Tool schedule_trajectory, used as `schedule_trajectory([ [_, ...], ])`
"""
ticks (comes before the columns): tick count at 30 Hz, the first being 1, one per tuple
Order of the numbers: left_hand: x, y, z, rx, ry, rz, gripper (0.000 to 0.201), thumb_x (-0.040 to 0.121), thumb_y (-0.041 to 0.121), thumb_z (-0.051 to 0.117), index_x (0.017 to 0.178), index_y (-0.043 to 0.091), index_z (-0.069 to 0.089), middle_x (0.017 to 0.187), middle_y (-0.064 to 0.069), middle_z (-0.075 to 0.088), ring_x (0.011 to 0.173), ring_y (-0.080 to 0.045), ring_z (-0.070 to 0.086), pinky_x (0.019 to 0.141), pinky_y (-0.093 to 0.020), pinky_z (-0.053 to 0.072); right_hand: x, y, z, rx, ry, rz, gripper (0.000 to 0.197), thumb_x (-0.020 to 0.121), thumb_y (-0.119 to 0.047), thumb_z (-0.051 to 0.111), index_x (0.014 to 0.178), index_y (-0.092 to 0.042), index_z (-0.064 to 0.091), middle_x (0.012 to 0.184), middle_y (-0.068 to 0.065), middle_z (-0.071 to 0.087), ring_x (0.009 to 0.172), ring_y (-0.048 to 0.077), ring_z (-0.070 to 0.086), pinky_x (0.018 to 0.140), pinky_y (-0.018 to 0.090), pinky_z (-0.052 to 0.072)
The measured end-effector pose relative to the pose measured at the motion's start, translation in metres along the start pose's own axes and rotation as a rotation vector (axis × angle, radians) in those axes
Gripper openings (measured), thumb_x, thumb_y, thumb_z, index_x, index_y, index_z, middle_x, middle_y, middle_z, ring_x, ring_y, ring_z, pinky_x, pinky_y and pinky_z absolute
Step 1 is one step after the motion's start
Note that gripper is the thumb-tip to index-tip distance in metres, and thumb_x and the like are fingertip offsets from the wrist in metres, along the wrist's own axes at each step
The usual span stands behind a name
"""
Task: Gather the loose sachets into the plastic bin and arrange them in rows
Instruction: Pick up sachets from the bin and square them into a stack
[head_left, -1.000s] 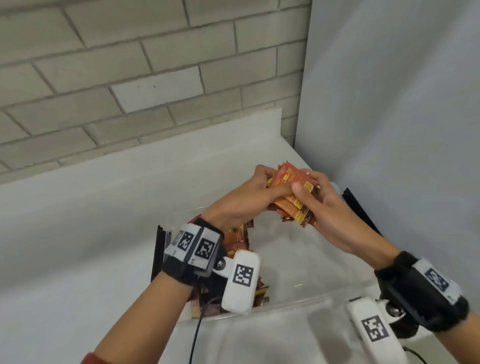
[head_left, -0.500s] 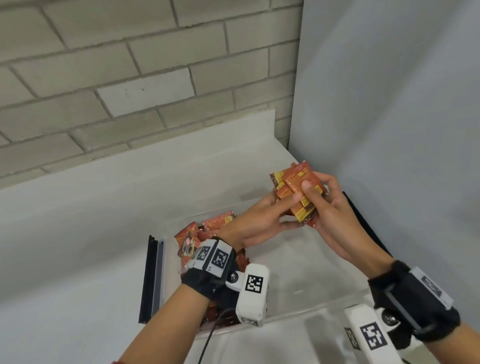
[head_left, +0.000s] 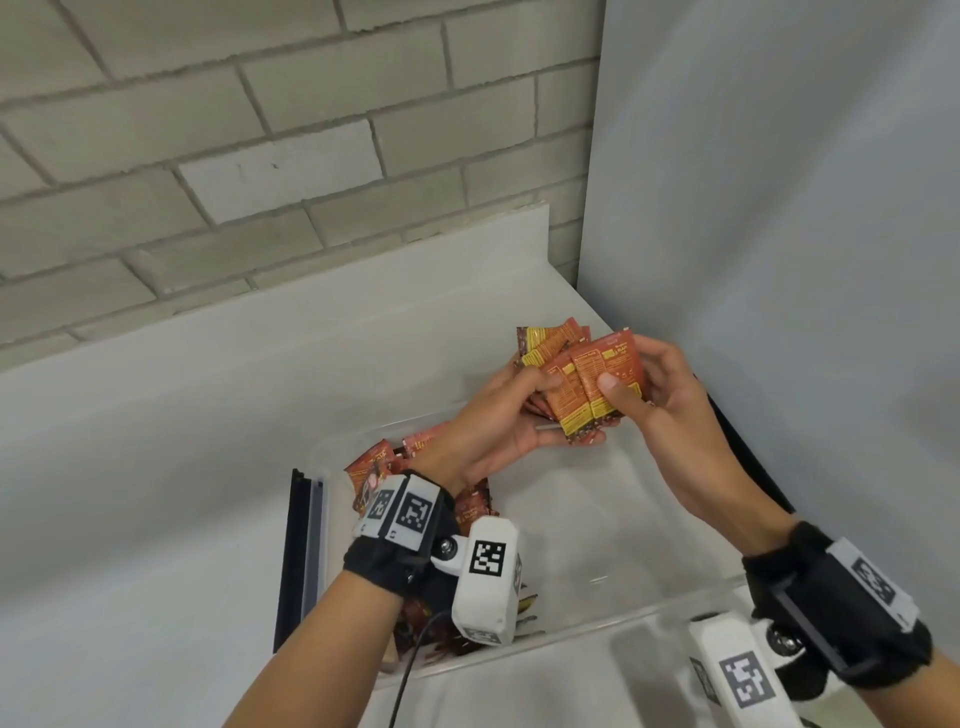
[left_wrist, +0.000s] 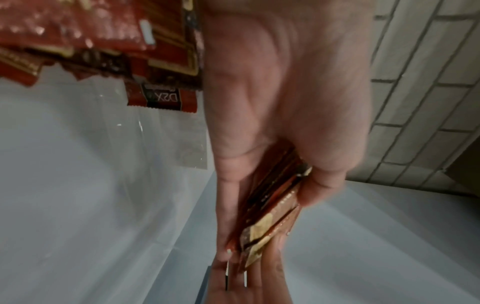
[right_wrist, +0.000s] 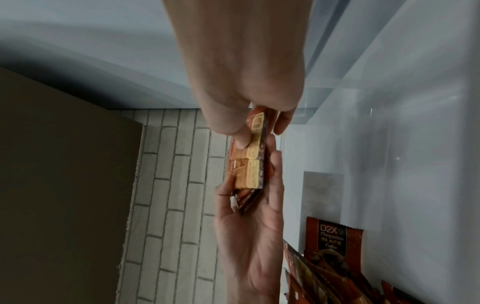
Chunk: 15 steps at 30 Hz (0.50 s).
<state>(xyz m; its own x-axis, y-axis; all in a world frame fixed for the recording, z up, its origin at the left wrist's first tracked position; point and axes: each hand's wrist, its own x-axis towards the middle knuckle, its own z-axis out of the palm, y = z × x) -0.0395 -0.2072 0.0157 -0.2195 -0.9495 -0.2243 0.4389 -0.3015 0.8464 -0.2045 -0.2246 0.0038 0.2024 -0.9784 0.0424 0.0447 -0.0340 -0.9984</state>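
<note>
- Left hand (head_left: 501, 415) and right hand (head_left: 657, 395) both pinch a fanned stack of flat, glossy red foil sachets (head_left: 582, 382) above the clear plastic bin (head_left: 597, 525).
- More crinkled sachets (head_left: 371, 467) lie heaped in the bin's left end.

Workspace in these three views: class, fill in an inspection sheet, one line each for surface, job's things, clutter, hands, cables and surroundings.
Surface: white counter, bare where visible.
Job's things: clear plastic bin on the counter; loose sachets piled at its left end, not in rows; a fanned stack of sachets held above the bin.
Clutter: dark flat panel upright against the bin's left side.
Hands: left hand cradles the stack from below; right hand pinches its front sachets.
Cables: one black cable from the left wrist unit.
Surroundings: brick wall behind, plain grey wall right.
</note>
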Motion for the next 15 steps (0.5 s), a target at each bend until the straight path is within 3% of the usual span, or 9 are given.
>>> schedule_trajectory([
  [3,0.0011,0.0002,-0.0035,0.023,0.064,0.068,0.03,0.093,-0.003,0.048,0.122,0.005,0.051,0.109,-0.013,0.066,0.099,-0.028,0.066,0.085,-0.048,0.055,0.0008,0.0015,0.0003,-0.013,0.004,0.048,0.041,0.086,-0.017,0.068,0.124,-0.019,0.05,0.117,-0.002,0.064,0.108,0.011,0.061,0.084,0.022,0.052],
  [7,-0.0006,0.0015,-0.0046,0.05,0.088,0.108,0.031,0.086,-0.006,0.058,0.114,0.008,0.057,0.113,-0.014,0.067,0.107,-0.031,0.064,0.09,-0.049,0.053,0.0006,0.0015,0.0014,-0.001,-0.024,0.091,0.041,0.084,-0.012,0.07,0.122,-0.015,0.054,0.113,0.0,0.067,0.105,0.013,0.064,0.087,0.026,0.055],
  [11,-0.0007,0.0039,-0.0025,0.05,0.093,0.086,0.036,0.079,0.018,0.064,0.114,0.01,0.058,0.11,-0.013,0.069,0.106,-0.031,0.064,0.089,-0.049,0.054,0.0023,0.0032,-0.0011,-0.008,0.009,0.098,0.041,0.084,-0.01,0.07,0.122,-0.013,0.055,0.112,0.004,0.067,0.105,0.014,0.064,0.082,0.021,0.054],
  [13,0.0002,0.0057,-0.0012,-0.007,0.114,0.046,0.037,0.082,0.034,0.058,0.113,0.014,0.06,0.109,-0.012,0.07,0.105,-0.029,0.065,0.089,-0.049,0.054,0.0023,0.0035,-0.0026,0.024,0.03,0.097,0.038,0.085,-0.008,0.069,0.119,-0.013,0.055,0.112,0.004,0.067,0.102,0.012,0.065,0.076,0.016,0.053],
  [15,0.0008,0.0075,-0.0022,-0.047,0.139,0.015,0.035,0.088,0.038,0.051,0.114,0.016,0.06,0.113,-0.014,0.068,0.107,-0.03,0.064,0.09,-0.049,0.053,0.0023,0.0039,-0.004,0.041,0.039,0.076,0.033,0.086,-0.007,0.067,0.114,-0.018,0.055,0.112,0.001,0.067,0.101,0.009,0.064,0.072,0.012,0.052],
])
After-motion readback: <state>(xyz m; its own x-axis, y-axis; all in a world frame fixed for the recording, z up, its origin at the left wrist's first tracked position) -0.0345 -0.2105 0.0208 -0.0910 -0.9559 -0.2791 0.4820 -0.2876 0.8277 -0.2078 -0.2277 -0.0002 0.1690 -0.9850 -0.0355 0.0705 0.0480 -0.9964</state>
